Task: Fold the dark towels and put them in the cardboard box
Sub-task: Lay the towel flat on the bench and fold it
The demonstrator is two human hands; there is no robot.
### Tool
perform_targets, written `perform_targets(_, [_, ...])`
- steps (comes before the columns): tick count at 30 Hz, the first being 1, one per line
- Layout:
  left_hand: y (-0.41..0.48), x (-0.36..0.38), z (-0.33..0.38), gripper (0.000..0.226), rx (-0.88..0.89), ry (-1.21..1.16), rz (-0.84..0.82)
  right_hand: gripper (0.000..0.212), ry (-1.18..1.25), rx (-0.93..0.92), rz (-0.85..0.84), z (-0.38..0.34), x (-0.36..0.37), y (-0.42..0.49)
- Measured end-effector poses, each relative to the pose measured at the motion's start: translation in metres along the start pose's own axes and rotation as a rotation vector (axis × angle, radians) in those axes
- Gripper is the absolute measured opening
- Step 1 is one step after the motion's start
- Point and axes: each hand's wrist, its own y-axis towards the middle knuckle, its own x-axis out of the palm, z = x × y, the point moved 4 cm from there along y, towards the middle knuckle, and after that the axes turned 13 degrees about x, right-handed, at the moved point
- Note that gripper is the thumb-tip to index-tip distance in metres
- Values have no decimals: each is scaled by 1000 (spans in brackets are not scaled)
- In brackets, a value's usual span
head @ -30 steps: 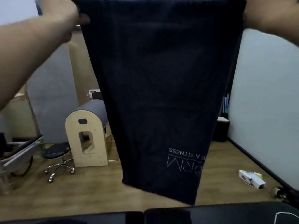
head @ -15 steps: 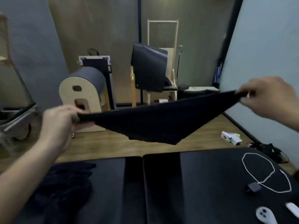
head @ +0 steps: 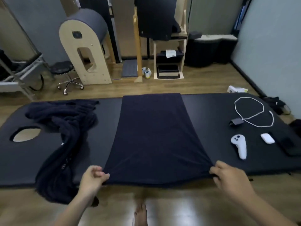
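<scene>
A dark towel point(head: 154, 137) lies spread flat across the middle of the black padded table point(head: 211, 111), reaching from its far edge to its near edge. My left hand point(head: 92, 178) pinches the towel's near left corner. My right hand point(head: 228, 178) pinches the near right corner. A heap of other dark towels point(head: 65, 124) lies crumpled on the table's left part and hangs over the near edge. No cardboard box is in view.
On the table's right part lie a white cable loop point(head: 250, 111), a small black adapter point(head: 237, 121), a white controller point(head: 240, 145), a white case point(head: 267, 138) and a dark phone point(head: 288, 145). A face hole point(head: 26, 134) opens at the table's left. Wooden equipment point(head: 84, 46) and a stool point(head: 65, 74) stand beyond.
The towel was held up high by both hands, then swung down level, and now lies flat on the table. Both hands have kept hold of its corners and come down to the near edge.
</scene>
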Motion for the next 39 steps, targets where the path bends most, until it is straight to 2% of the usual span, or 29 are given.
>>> perform_targets(2, [-13, -8, -8, 31, -94, -68, 5, 29, 47, -50, 18, -4, -3, -16])
perform_targets(4, [-29, -21, -28, 29, -188, -89, 3, 16, 61, -115, 16, -9, 1, -39])
perform_targets(6, [-50, -32, -48, 21, -259, -57, -62, 21, 35, -157, 1, -1, 21, -65])
perform_targets(9, [-78, -34, -67, 19, -371, -15, -149, 39, 198, 10, -181, 26, 56, -83])
perform_targets(10, [-84, -31, -70, 20, -384, -3, -175, 40, 318, 71, -219, 30, 62, -86])
perform_targets(13, [-94, -22, -72, 17, -404, -8, -258, 28, 596, 268, -197, 33, 75, -88])
perform_targets(15, [-103, -22, -79, 19, -469, -21, -259, 40, 676, 266, -256, 30, 87, -94])
perform_targets(19, [-121, -34, -101, 26, -575, -77, -209, 60, 596, 113, -246, 31, 92, -110])
perform_targets(21, [-129, -40, -108, 27, -607, -145, -175, 54, 457, 86, -303, 37, 92, -119])
perform_targets(23, [-136, -41, -111, 28, -605, -194, -165, 47, 350, 112, -321, 48, 91, -128])
perform_targets(26, [-143, -37, -104, 17, -552, -182, -208, 41, 342, 136, -277, 51, 92, -142])
perform_targets(28, [-144, -38, -105, 35, -520, -164, -188, 33, 317, 125, -289, 46, 97, -150])
perform_targets(30, [-146, -42, -103, 56, -462, -159, -182, 34, 321, 106, -291, 43, 98, -153])
perform_targets(33, [-152, -45, -99, 65, -421, -134, -261, 43, 360, 59, -365, 45, 97, -150])
perform_targets(37, [-152, -44, -91, 61, -366, -34, -331, 36, 419, 56, -507, 55, 97, -143])
perform_targets(39, [-150, -43, -84, 50, -378, -55, -339, 48, 399, 57, -552, 57, 101, -139])
